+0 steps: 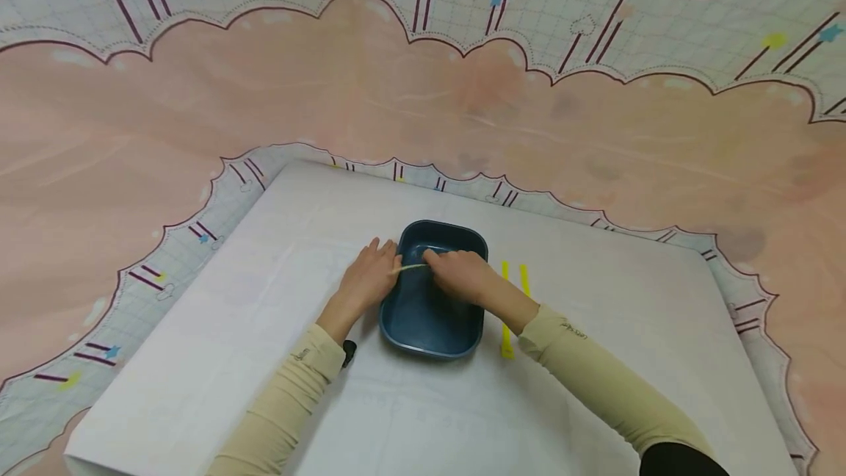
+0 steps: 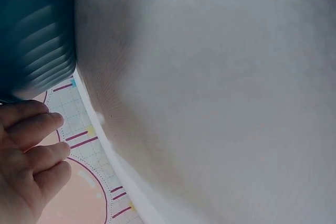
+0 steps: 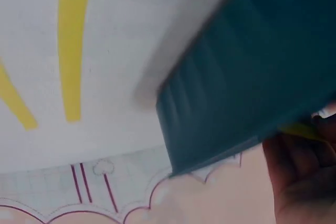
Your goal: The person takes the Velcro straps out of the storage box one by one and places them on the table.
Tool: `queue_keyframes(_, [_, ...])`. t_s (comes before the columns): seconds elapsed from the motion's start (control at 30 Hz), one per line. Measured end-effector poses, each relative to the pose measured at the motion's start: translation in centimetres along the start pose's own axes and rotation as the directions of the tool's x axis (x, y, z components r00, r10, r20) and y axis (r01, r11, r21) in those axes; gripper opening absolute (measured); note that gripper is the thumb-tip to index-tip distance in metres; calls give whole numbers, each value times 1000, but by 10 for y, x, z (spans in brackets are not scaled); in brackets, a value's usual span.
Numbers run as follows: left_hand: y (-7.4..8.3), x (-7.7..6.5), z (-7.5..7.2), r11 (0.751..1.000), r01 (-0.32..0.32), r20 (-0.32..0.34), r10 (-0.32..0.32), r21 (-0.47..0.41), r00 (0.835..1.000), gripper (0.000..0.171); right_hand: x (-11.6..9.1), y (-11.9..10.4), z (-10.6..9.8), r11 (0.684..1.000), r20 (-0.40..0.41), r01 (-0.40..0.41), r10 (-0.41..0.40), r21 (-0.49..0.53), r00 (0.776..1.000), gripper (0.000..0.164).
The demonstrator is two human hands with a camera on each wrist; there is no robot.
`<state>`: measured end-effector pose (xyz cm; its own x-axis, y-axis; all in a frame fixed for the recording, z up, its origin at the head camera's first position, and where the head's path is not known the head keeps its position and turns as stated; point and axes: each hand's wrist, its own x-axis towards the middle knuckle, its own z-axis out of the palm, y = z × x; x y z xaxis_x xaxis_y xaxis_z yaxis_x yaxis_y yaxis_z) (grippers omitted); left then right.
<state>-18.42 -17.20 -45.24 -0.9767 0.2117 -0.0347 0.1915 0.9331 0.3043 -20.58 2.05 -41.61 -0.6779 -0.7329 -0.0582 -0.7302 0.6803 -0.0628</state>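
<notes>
A thin yellow strip (image 1: 413, 267) spans the gap between the two hands, over the dark blue rectangular container (image 1: 429, 329). My left hand (image 1: 371, 275) is at the container's left rim, where one end of the strip meets it. In the left wrist view several fingers (image 2: 44, 156) show, slightly bent, beside the container's ribbed outer wall (image 2: 39, 40); the thumb is hidden. Reaching over the container from the right, my right hand (image 1: 460, 272) pinches the strip's other end. The right wrist view shows yellow (image 3: 304, 130) at that hand's fingers, partly behind the container.
Two yellow strips (image 1: 506, 344) lie on the white tabletop (image 1: 595, 358) right of the container, partly under the right forearm. By the left wrist is a small black object (image 1: 349, 353). Patterned pink cloth (image 1: 330, 94) surrounds the table.
</notes>
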Motion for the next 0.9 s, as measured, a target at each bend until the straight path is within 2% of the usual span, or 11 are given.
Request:
queue_keyframes(0.1, [0,0,-1,1000,4,4,-4,-4,1000,49,-8,6,-11,970,-54,-20,34,244,998,15])
queue_keyframes(0.2, [1,0,-1,1000,0,-5,0,-5,1000,49,-16,15,-20,856,-89,-15,71,517,993,16])
queue_keyframes(0.27, [1,0,0,1000,-11,-14,11,1,1000,49,-22,21,-25,719,-49,-51,118,693,992,18])
queue_keyframes(0.33, [1,0,0,1000,-12,-13,12,4,1000,49,-27,25,-28,551,17,-100,154,829,988,19])
queue_keyframes(0.43, [0,1,2,1000,-8,-6,8,3,1000,49,-35,32,-30,296,120,-169,179,940,977,21])
queue_keyframes(0.47, [0,2,2,1000,-5,-3,5,1,1000,49,-38,33,-31,230,142,-182,178,956,974,22])
queue_keyframes(0.53, [1,2,2,1000,-2,1,2,-2,1000,49,-42,37,-30,132,176,-201,180,971,968,24])
queue_keyframes(0.6, [2,2,3,1000,6,8,-6,-3,1000,50,-46,40,-30,67,196,-211,178,975,964,27])
queue_keyframes(0.7, [3,2,2,1000,21,18,-21,-9,1000,50,-53,44,-31,0,215,-219,179,976,960,31])
queue_keyframes(0.83, [4,1,1,999,29,11,-29,-15,1000,50,-63,53,-33,-49,209,-204,181,978,961,38])
queue_keyframes(0.9, [4,1,0,999,27,2,-27,-16,1000,50,-69,59,-35,-58,200,-192,187,980,962,41])
